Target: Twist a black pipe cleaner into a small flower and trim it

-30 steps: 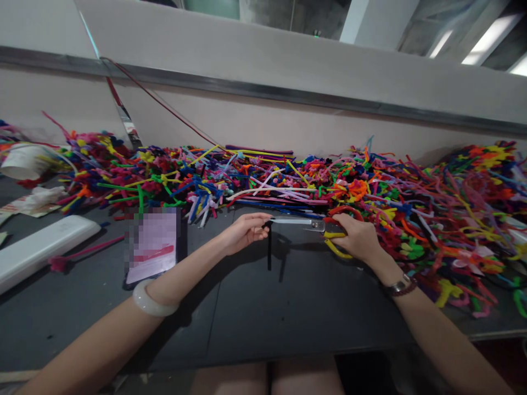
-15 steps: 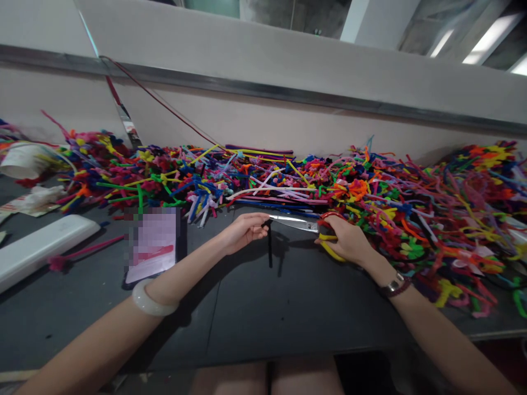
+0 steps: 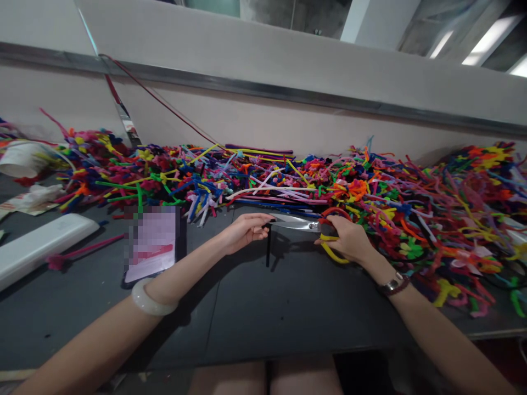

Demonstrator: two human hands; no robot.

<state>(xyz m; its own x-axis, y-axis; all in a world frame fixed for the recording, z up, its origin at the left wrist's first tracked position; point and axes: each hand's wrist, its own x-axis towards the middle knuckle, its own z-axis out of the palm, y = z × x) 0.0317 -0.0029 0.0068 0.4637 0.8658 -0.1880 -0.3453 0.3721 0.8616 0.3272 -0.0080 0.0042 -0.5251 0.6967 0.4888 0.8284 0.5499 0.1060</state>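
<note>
My left hand (image 3: 246, 231) pinches a black pipe cleaner (image 3: 269, 247) between thumb and fingertips, with one length hanging straight down above the table. My right hand (image 3: 345, 238) grips scissors (image 3: 294, 221) by their red and yellow handles. The scissor blades point left and stand slightly apart, their tips at the black pipe cleaner beside my left fingertips. Whether the blades touch it I cannot tell. My left fingers hide part of the pipe cleaner.
A long heap of colourful pipe cleaners (image 3: 247, 175) lies along the wall. On the left are a phone (image 3: 150, 247), a white oblong case (image 3: 45, 247), a pink pipe-cleaner stem (image 3: 88, 250) and a paper cup (image 3: 22, 159). The dark table (image 3: 247, 323) ends near my lap.
The scissor blades have opened a little and their handles have spread. The hanging black pipe cleaner has shifted slightly left. Both hands remain almost where they were.
</note>
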